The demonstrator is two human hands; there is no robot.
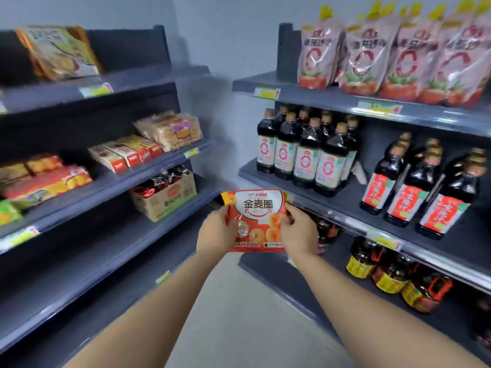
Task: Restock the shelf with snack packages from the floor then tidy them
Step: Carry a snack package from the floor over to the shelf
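- Several orange and red snack packs [45, 179] lie on the dark grey metal shelf unit [106, 235] at left. An open brown cardboard box [164, 200] of dark red wrappers sits on a lower board.
- Left hand [215, 232] grips the left edge of a red-and-white plastic snack bag printed with golden rings [256, 216], thumb on its front.
- That bag is held upright in the air, in the middle between the two units, off every shelf.
- Right hand [299, 232] pinches the bag's right edge, fingers curled round it.
- Further right, dark sauce bottles [305, 155] stand in rows on a second grey shelf unit [345, 205], under pink pouches [398, 54].
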